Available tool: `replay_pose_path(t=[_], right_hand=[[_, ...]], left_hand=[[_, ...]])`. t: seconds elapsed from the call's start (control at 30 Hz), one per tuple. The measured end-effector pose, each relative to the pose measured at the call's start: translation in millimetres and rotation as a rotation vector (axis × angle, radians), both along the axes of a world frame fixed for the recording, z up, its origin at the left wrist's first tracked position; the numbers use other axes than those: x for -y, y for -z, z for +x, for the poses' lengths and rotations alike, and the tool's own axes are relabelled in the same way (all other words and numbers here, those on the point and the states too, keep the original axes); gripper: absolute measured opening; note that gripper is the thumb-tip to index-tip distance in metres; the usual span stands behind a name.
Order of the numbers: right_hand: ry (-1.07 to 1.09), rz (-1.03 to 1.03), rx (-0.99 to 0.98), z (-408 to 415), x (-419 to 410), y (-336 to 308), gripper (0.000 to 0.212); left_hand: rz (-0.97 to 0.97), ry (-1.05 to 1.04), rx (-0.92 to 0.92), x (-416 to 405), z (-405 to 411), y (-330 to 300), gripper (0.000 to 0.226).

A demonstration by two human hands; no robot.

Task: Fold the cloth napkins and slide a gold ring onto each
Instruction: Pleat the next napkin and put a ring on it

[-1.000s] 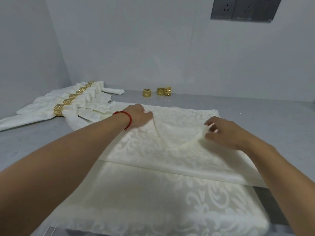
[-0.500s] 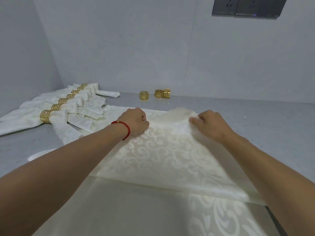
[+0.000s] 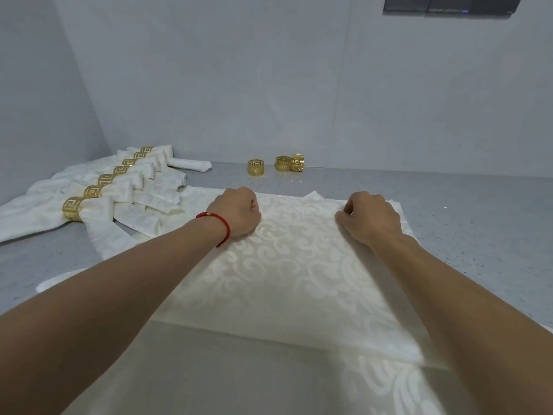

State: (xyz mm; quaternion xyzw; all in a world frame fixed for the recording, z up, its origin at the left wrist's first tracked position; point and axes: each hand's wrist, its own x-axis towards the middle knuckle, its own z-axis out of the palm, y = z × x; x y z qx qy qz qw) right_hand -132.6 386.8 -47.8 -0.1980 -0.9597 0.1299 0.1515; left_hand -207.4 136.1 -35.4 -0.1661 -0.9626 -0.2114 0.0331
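Note:
A cream damask napkin (image 3: 293,265) lies spread on the grey counter (image 3: 478,229), its upper layer folded over toward the far edge. My left hand (image 3: 238,212), with a red cord on the wrist, pinches the fold's far left part with curled fingers. My right hand (image 3: 369,218) pinches the far right part the same way. Three loose gold rings (image 3: 256,167) (image 3: 283,163) (image 3: 298,162) stand near the back wall, beyond my hands.
Several folded napkins (image 3: 98,205) with gold rings (image 3: 72,208) on them lie in a row at the left, against the side wall. More cream cloth (image 3: 269,378) lies under the napkin toward me. A dark socket panel (image 3: 449,4) is on the back wall.
Both hands carried the napkin's edge away from me and laid it down near the far edge, so the lifted fold now lies flat. The hands are wider apart.

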Motion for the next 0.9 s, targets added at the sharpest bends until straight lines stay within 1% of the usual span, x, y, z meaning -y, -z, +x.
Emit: replay_pose_path(t=[0.1,0.27,0.3,0.37,0.4,0.43,0.5,0.57,0.63,0.7,0.77,0.9], right_hand=[[-0.001,-0.002,0.000,-5.9,-2.6,-0.4,0.013],[-0.019,0.038,-0.042,-14.1,-5.4,1.3,0.016],[-0.034,0.056,-0.064,-14.2,-5.1,1.5,0.016],[-0.067,0.076,-0.113,-16.6,-3.6,1.6,0.018],[-0.082,0.073,-0.130,-19.6,-1.8,1.3,0.018],[-0.091,0.065,-0.139,-24.2,0.1,0.4,0.019],[-0.086,0.050,-0.133,-36.6,3.8,-1.8,0.021],[-0.071,0.013,-0.089,-48.6,5.9,-3.7,0.023],[-0.082,-0.018,-0.028,-59.1,7.4,-2.7,0.025],[-0.112,0.027,0.014,-64.9,9.4,0.7,0.024],[-0.119,0.034,-0.009,-67.9,8.3,4.4,0.020],[-0.132,-0.149,-0.066,-68.3,6.6,5.4,0.008]], left_hand=[[0.025,-0.005,0.014,-1.1,-5.7,0.8,0.008],[-0.015,-0.063,0.023,-6.6,-6.2,-2.5,0.004],[-0.070,-0.082,-0.013,-9.3,-3.7,-3.6,0.002],[-0.176,-0.063,-0.227,-21.6,-0.4,-2.4,0.011],[-0.152,-0.003,-0.329,-30.5,2.3,-0.9,0.016],[-0.087,0.084,-0.375,-41.2,6.7,0.5,0.020],[-0.005,0.270,-0.355,-63.4,14.7,6.9,0.029],[-0.066,0.349,-0.320,-79.3,16.1,20.2,0.036],[-0.087,0.324,-0.324,-83.5,10.8,35.0,0.038],[-0.052,0.305,-0.353,-82.3,8.7,43.1,0.036],[-0.037,0.320,-0.370,-82.1,8.3,44.1,0.034],[-0.005,0.308,-0.361,-81.5,11.0,40.1,0.026]])
